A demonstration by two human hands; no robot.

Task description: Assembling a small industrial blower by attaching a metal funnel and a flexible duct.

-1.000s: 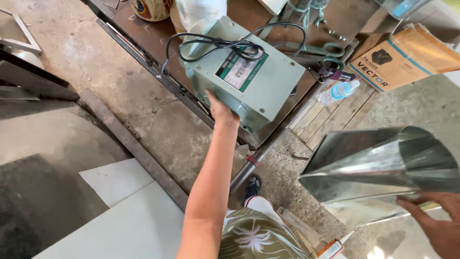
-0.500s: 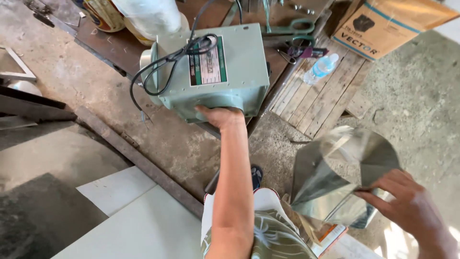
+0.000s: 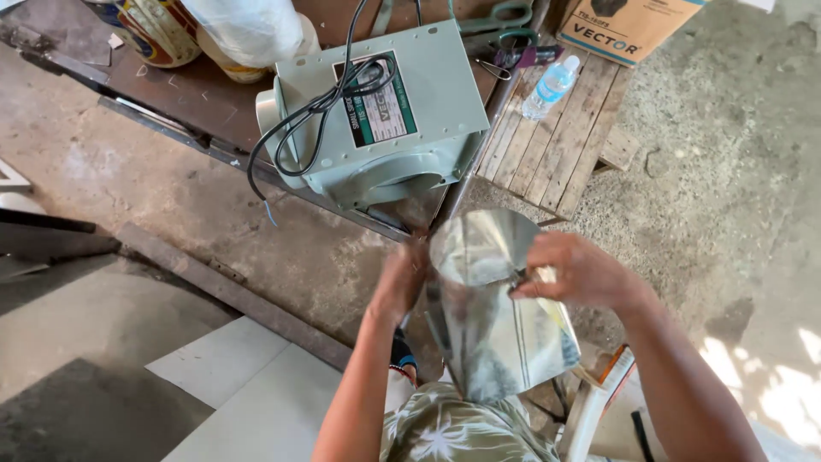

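I hold a shiny sheet-metal cone (image 3: 487, 316), rolled and tapered, with both hands in front of my chest. My left hand (image 3: 402, 278) grips its left edge near the narrow top. My right hand (image 3: 577, 274) clasps the right edge of the rolled sheet. Just beyond the cone's top sits a grey-green metal blower housing (image 3: 385, 120) with a black cable (image 3: 316, 111) coiled over it, resting on a dark workbench (image 3: 188, 94).
A plastic water bottle (image 3: 550, 87) lies on a wooden pallet (image 3: 560, 141). Scissors (image 3: 500, 15) and a cardboard box (image 3: 624, 26) are at the back. A painted tin (image 3: 158, 30) and a white bag (image 3: 252, 30) stand on the bench. Metal bars (image 3: 231, 295) lie on the concrete floor.
My left hand left the blower housing and came back to the cone. My right hand brought the cone from the right to the middle, so both hands hold it.
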